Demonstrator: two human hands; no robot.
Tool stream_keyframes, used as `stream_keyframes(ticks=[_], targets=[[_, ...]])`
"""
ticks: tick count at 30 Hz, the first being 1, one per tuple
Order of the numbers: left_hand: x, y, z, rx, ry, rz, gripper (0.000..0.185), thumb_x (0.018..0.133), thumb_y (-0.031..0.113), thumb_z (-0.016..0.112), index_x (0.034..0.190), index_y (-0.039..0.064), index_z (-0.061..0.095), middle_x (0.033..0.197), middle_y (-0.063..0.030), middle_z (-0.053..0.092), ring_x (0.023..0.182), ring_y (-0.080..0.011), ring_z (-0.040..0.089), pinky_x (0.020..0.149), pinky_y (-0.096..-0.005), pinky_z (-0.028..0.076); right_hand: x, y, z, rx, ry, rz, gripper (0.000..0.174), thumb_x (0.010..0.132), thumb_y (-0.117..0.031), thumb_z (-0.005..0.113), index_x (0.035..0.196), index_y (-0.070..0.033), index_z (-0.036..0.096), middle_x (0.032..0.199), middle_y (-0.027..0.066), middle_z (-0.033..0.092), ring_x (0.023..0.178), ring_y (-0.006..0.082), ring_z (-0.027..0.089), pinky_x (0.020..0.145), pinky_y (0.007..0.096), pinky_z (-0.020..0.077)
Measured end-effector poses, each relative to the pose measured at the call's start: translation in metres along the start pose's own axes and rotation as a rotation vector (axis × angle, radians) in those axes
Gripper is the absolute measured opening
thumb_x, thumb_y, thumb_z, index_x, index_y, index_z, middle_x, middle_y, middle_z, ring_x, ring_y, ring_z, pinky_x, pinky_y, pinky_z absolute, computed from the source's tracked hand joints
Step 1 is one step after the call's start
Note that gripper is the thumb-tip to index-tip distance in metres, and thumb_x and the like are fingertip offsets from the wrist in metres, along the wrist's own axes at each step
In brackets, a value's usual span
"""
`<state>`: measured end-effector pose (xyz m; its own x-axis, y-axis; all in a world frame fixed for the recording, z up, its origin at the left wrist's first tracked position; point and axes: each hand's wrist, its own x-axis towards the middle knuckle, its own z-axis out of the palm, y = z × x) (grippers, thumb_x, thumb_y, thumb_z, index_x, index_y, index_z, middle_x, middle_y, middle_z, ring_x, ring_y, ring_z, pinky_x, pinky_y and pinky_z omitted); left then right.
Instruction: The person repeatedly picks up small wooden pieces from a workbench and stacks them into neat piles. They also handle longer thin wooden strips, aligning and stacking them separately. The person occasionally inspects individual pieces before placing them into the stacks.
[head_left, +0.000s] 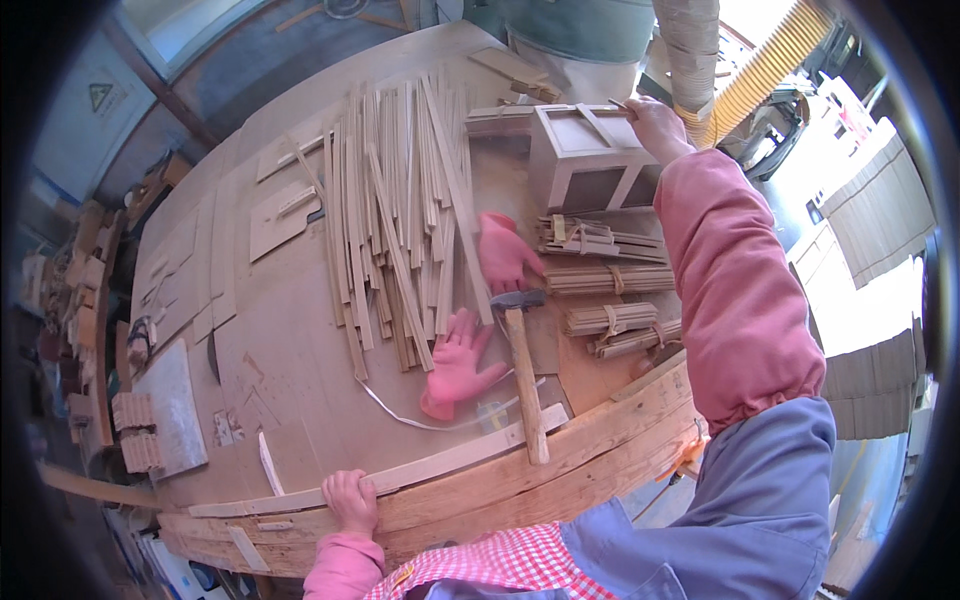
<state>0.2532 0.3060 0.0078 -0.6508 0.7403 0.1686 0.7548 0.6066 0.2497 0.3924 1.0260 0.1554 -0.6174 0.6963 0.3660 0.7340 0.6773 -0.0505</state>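
My left hand (351, 501) rests with curled fingers on a long pale wood strip (450, 459) along the bench's near edge. My right hand (654, 124) reaches to the far right and pinches a small thin piece (619, 103) at the top of a wooden frame box (559, 161). Between the hands lies a hammer (525, 375) with a wooden handle, its head by two pink gloves (459, 366). Many loose thin wood strips (405, 210) are heaped left of the gloves. Bundles of tied strips (609, 280) lie below the box.
Flat boards (281, 221) and a pale slab (176, 409) lie on the left of the bench. A yellow ribbed hose (769, 67) and a grey duct (686, 56) stand beyond my right hand. A white strap (409, 421) curls near the gloves.
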Motion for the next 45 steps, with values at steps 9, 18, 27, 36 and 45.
stream_keyframes(ticks=[9, 18, 27, 36, 45], targets=[[0.002, 0.0, -0.002, 0.005, -0.081, -0.045, 0.02, 0.082, 0.027, 0.052, 0.086, 0.008, 0.058, 0.083, -0.0104, 0.053, 0.086, -0.0313, 0.05, 0.084, -0.0441, 0.036, 0.033, -0.018, 0.028, 0.03, -0.027, 0.001, 0.016, 0.086, -0.013, 0.054, 0.095, -0.014, 0.066, 0.101, 0.0071, 0.065, 0.096, 0.027, 0.062, 0.078, 0.0361, 0.0488], [0.003, 0.002, -0.002, 0.011, -0.091, -0.059, 0.02, 0.082, 0.027, 0.051, 0.086, 0.009, 0.057, 0.083, -0.0101, 0.052, 0.085, -0.0312, 0.049, 0.084, -0.0439, 0.036, 0.043, -0.013, 0.024, -0.126, -0.091, -0.168, 0.012, 0.092, -0.018, 0.051, 0.098, -0.01, 0.058, 0.1, 0.0127, 0.062, 0.095, 0.0342, 0.061, 0.078, 0.0444, 0.0479], [0.002, 0.002, -0.002, 0.015, -0.093, -0.063, 0.021, 0.083, 0.028, 0.05, 0.087, 0.009, 0.057, 0.085, -0.0102, 0.053, 0.086, -0.0305, 0.049, 0.084, -0.0442, 0.036, 0.047, -0.008, 0.01, -0.13, -0.164, -0.219, 0.019, 0.093, -0.017, 0.045, 0.105, -0.013, 0.06, 0.109, 0.0117, 0.06, 0.105, 0.0316, 0.059, 0.085, 0.0428, 0.0471], [0.003, 0.003, -0.002, 0.021, -0.063, -0.047, 0.02, 0.084, 0.028, 0.049, 0.084, 0.008, 0.057, 0.083, -0.0103, 0.052, 0.084, -0.0306, 0.049, 0.082, -0.0436, 0.035, 0.064, -0.02, -0.015, -0.077, -0.143, -0.158, 0.024, 0.093, -0.019, 0.044, 0.111, -0.015, 0.06, 0.114, 0.0125, 0.063, 0.107, 0.0329, 0.058, 0.088, 0.0431, 0.0459], [0.002, 0.004, -0.001, 0.006, -0.016, -0.03, 0.017, 0.083, 0.025, 0.051, 0.082, 0.009, 0.057, 0.081, -0.0096, 0.051, 0.083, -0.0303, 0.049, 0.081, -0.0434, 0.035, -0.028, -0.099, -0.066, 0.519, -0.455, -0.084, 0.019, 0.091, -0.018, 0.049, 0.098, -0.012, 0.065, 0.094, 0.0083, 0.067, 0.086, 0.0283, 0.064, 0.076, 0.0384, 0.0509]])
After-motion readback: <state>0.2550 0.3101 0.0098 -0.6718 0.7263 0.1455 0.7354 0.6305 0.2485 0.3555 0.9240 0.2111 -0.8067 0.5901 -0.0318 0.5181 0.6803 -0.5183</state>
